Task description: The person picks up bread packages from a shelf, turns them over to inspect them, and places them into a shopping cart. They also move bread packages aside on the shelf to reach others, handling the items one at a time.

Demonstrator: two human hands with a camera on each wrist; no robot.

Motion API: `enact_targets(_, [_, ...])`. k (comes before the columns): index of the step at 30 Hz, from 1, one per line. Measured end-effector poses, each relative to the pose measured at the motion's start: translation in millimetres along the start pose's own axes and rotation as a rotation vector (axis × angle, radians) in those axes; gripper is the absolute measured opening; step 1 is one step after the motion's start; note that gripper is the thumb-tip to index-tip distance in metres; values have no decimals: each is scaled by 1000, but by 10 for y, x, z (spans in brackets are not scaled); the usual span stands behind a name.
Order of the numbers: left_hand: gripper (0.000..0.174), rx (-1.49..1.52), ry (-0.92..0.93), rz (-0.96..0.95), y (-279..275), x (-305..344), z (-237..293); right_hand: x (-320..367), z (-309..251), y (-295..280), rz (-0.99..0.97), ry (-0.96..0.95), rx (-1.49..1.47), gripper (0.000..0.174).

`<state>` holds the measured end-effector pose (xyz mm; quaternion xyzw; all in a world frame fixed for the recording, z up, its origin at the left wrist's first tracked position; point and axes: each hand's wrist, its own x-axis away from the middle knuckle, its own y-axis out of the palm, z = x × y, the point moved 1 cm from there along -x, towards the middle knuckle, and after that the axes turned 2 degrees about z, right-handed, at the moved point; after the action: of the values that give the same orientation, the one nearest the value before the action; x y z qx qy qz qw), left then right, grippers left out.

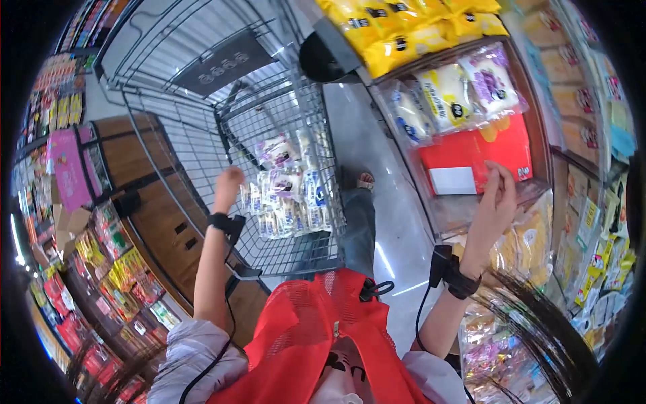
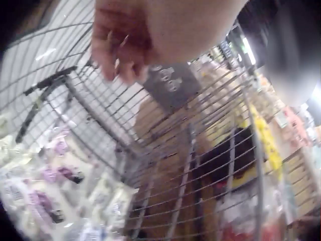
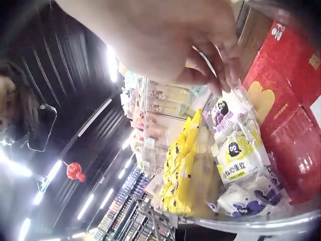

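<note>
Left hand (image 1: 229, 183) is up over the grey wire shopping cart (image 1: 195, 145), near its left wall. Fingers (image 2: 118, 55) are loosely curled with nothing in them. Directly below, on the cart floor, is a heap of small white snack packets with purple print (image 1: 289, 195), well apart from the hand. The cart's dark sign plate (image 1: 225, 64) is on the far end. A brown wooden display stand (image 1: 131, 158) is left of the cart, behind the wire wall.

Right hand (image 1: 496, 198) is raised at the shelf on the right, just beside the lower right corner of a red cardboard box with a white label (image 1: 498, 145). Fingers are relaxed and slightly bent, gripping nothing. I can't tell if the fingertips (image 3: 225, 75) touch the box or the packets. White shelf packets with purple and yellow print (image 1: 457, 94) are stacked just beyond the box, behind a clear plastic tray edge (image 3: 251, 221). Yellow snack bags (image 1: 397, 27) are farther along the same shelf. My red mesh vest (image 1: 303, 337) is at the near edge.
</note>
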<state>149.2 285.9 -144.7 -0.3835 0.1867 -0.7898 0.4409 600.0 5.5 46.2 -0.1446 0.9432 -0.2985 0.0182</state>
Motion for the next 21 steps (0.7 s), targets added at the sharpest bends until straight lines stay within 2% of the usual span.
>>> enact_targets(2, [23,-486,284,-308,316,-35,-812,149,-35,119,-38,-20,0,17])
enact_targets(4, [33,-322,-30,-221,624,66,-887,275,-54,262,-100,-54,35,17])
enact_targets(6, [39,-507,-18,-216,838,52,-1175,423,-95,415,-148,-70,51,17])
enact_targets(7, [58,-395,-123,-229,958,14,-1377,497,-97,478,-170,-73,64,16])
enact_targets(10, [57,-327,47,-224,1249,-126,-2061,675,-30,618,-206,-108,140,16])
enact_targets(11, [51,-191,-178,-221,1008,44,-1208,742,-24,650,-204,-114,150,16])
enact_targets(12, [42,-244,-139,-269,980,16,-1159,819,1,665,-212,-87,136,16])
enact_targets(14, [39,-132,-44,-197,936,63,-971,929,79,711,-210,-47,95,16])
enact_targets(15, [39,-104,-51,-154,951,70,-1017,974,103,713,-217,-97,125,16])
enact_targets(18, [41,-73,-107,-33,970,145,-1119,1099,10,684,-264,-76,136,16])
enact_targets(20, [46,267,-142,-42,1079,150,-1263,1155,-66,638,-311,-110,118,16])
enact_targets(21, [46,306,-192,-84,1044,191,-1111,1184,-59,636,-327,-107,112,16])
